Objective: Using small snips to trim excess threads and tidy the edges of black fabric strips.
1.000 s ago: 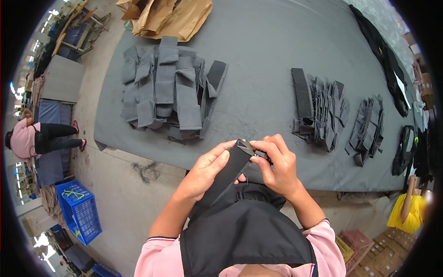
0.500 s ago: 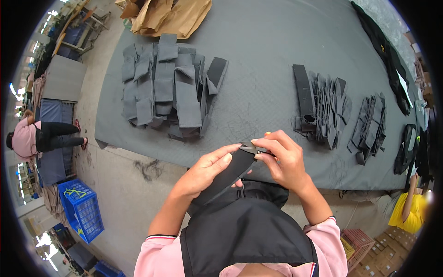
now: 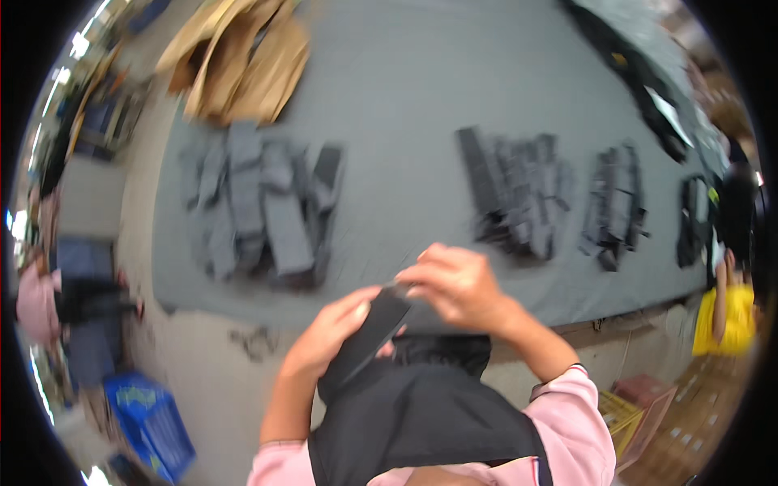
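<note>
Table (image 3: 389, 162): covered in grey; by its near edge the work is held, so a loosened strip could be dropped to the floor (image 3: 211, 381).
Left pile (image 3: 284, 231): folded grey strips are stacked unevenly; it could be toppled if knocked by an arm.
Right bundle (image 3: 523, 194): strips are packed side by side, well apart from the left pile.
Dark fabric strip (image 3: 369, 332): held slantwise at the near edge; its far end could be nicked or pulled askew if the grip slipped.
Left hand (image 3: 328, 332): wrapped round the strip, thumb on top.
Right hand (image 3: 462, 283): fingers narrowed at the strip's far end; whether anything is pinched cannot be told through the blur.
Since half a second ago: table and piles are shifted left in view and blurred, their order unchanged; the metal blade seen then cannot be made out.
</note>
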A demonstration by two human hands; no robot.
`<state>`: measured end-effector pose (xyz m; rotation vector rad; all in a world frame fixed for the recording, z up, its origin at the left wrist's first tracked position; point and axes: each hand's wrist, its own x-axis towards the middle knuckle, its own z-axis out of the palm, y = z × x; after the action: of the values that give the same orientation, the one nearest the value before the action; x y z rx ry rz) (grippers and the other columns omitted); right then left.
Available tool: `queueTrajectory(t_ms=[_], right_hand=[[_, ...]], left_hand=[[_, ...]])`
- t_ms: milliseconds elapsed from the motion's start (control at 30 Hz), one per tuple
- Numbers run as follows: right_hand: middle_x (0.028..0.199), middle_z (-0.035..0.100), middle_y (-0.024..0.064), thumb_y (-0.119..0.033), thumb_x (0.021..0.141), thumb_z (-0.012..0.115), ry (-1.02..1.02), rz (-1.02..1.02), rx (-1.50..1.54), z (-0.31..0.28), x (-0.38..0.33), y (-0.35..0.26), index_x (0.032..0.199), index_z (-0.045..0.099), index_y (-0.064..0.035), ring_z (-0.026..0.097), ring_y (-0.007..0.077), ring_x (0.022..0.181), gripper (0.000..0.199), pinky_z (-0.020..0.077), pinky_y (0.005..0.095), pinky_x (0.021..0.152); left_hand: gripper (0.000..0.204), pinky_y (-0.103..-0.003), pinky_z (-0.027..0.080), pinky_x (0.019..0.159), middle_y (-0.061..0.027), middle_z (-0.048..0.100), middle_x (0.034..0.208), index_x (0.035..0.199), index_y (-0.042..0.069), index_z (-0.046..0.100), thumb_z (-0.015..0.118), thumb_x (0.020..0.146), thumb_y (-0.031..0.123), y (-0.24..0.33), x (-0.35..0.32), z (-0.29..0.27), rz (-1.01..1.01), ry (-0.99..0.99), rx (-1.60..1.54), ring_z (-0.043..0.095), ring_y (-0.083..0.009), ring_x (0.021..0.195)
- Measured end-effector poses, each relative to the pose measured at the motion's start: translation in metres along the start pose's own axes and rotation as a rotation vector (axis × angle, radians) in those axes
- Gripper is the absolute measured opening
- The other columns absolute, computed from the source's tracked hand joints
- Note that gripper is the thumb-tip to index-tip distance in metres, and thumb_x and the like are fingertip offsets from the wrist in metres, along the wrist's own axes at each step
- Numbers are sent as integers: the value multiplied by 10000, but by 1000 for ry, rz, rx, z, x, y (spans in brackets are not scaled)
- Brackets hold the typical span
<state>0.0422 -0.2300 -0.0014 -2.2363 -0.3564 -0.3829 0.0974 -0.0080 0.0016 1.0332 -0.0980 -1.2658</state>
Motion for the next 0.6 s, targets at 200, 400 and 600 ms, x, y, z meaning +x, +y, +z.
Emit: queueTrajectory(t_ms=[200,400,600], right_hand=[[858,545,55,-158,771,669,-51,111,67,8,-15,4,984,598,-90,574,277,737,235,464,384,621],[816,517,39,-89,799,668,264,404,357,4,-21,-16,1037,623,-55,517,134,736,245,428,247,647],[755,482,44,-182,800,704,190,389,269,29,-16,-28,882,577,-6,459,145,673,232,380,291,583]], left_hand=[[508,-358,526,754,-276,587,1070,1339,-35,354,482,953,269,-5,3,-4,-36,20,-34,654,-285,805],[436,-307,472,846,-149,596,1134,1263,-10,482,573,910,230,-12,19,2,170,54,197,612,-207,935],[295,-304,441,867,-104,599,1099,1156,3,559,581,868,63,-22,12,0,439,179,627,568,-178,1011]])
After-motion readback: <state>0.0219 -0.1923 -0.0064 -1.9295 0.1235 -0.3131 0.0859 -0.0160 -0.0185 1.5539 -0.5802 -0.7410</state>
